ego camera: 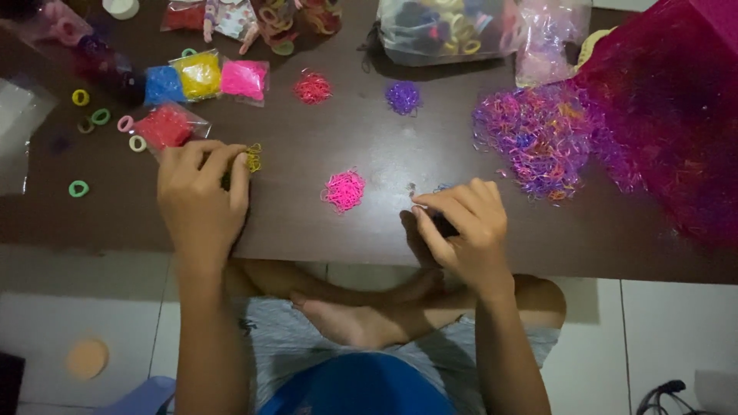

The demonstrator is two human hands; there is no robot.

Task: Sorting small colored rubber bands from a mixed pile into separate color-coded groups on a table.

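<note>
The person sat cross-legged at a low dark brown table and looked down on both hands. The left hand lay on the table with its fingers curled down and close together over a small heap of yellow elastic bands; only the edge of that heap showed past the fingertips, so I cannot tell if the fingers really pinched the bands or only covered them. The right hand rested near the front edge of the table, with its fingers bent inward and the thumb pressed toward them, nearly closed. Something small and dark sat between these fingers, but it was too small to say what it was.

Between the 2 hands, on the bare table, lay a small pink heap of bands, apart from both hands. Further back were a red heap and a purple heap. To the right spread a large mixed pile of pink, purple and orange bands, beside a magenta bag.

Just behind the left hand lay a small clear packet of red bands, and behind it 3 more packets in a row: blue, yellow and pink. Several thicker hair rings in green, yellow and pink lay scattered at the left side of the table.
</note>
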